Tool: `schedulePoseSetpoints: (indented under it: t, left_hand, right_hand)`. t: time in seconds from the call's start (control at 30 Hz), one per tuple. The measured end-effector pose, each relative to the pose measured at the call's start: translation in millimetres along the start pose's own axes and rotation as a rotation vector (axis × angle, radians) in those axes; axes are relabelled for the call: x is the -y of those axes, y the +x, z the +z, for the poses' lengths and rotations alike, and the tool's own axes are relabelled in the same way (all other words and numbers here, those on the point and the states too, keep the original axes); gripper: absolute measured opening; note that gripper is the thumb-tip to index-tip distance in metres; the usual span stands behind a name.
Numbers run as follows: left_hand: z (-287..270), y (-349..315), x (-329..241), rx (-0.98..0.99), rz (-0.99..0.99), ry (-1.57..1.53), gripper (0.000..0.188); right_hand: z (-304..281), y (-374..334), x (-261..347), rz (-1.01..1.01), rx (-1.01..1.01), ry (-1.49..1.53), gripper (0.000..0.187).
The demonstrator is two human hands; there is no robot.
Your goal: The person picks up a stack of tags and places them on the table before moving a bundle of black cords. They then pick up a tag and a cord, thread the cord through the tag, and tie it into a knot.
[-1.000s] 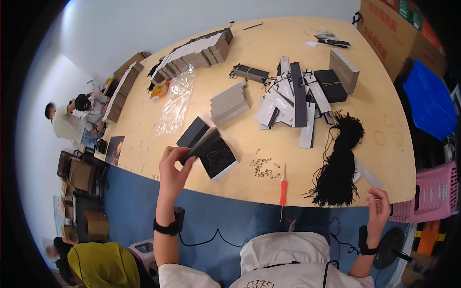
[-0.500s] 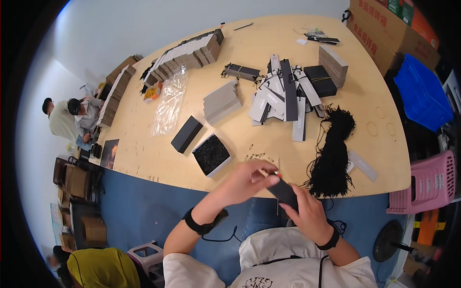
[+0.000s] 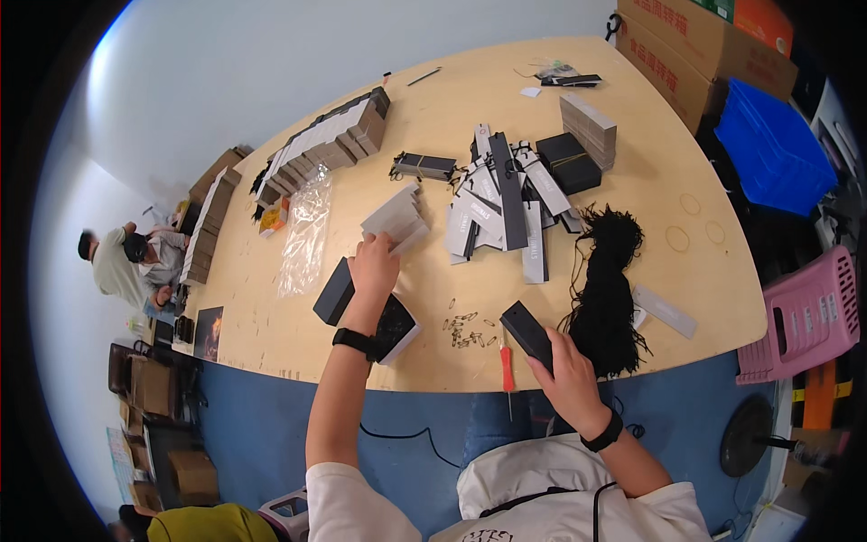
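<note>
My left hand (image 3: pixel 374 260) reaches forward over the wooden table (image 3: pixel 686 181) and its fingers touch the near end of a stack of grey cards (image 3: pixel 395 217). Below that wrist lie a black box (image 3: pixel 334 291) and an open black box with a white rim (image 3: pixel 397 327). My right hand (image 3: pixel 567 361) grips a small black box (image 3: pixel 526 334) near the table's front edge. Loose safety pins (image 3: pixel 465 327) and a red-handled tool (image 3: pixel 507 369) lie between my hands. A bundle of black cords (image 3: pixel 607 298) sits right of my right hand.
Long black and white tags (image 3: pixel 506 203) are piled mid-table, with a black box (image 3: pixel 567 163) and grey card stack (image 3: pixel 589 126) behind. A clear plastic bag (image 3: pixel 305 237), rows of boxes (image 3: pixel 325 140), cardboard cartons (image 3: pixel 686 54), a blue crate (image 3: pixel 768 149), a pink stool (image 3: pixel 804 312). Two people (image 3: pixel 126 262) sit at far left.
My hands were together at the table's edge on the small black box. Now my left hand has let go and stretched forward to the grey cards; my right hand keeps the box.
</note>
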State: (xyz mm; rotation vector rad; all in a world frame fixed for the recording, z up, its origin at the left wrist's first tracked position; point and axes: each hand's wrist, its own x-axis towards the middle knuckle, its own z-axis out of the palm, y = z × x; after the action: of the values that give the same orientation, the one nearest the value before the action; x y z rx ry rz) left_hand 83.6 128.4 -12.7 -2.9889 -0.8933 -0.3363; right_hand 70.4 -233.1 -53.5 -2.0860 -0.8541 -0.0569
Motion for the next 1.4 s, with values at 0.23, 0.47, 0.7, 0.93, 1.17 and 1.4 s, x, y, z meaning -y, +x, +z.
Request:
schedulePoseSetpoints:
  t: [0.23,0.47,0.7,0.93,1.17,1.4]
  left_hand:
    - [17.6,5.0,13.2,-0.122,0.095,0.038,0.024]
    - [-37.6,-5.9,13.7,0.171,-0.033,-0.497,0.029]
    - [-92.0,-104.5,-25.1,0.689,0.012,-1.145,0.021]
    - [-78.2,-144.1,-41.0,1.027,0.094,-1.201,0.027]
    - [-64.1,-153.8,-68.5,1.132,0.214,-1.218,0.03]
    - [-45.0,-185.6,-92.4,0.787,-0.146,-1.726,0.067]
  right_hand:
    - [-2.7,2.2,5.0,0.041,0.022,0.028,0.045]
    - [-14.6,5.8,15.1,0.105,0.056,-0.15,0.047]
    - [-18.2,5.8,21.5,0.087,0.101,-0.441,0.048]
    - [-40.1,9.1,28.1,-0.209,0.057,0.207,0.069]
    - [-38.1,-11.2,28.9,-0.234,0.353,0.102,0.054]
    - [-38.6,-18.5,24.8,-0.028,0.088,0.242,0.044]
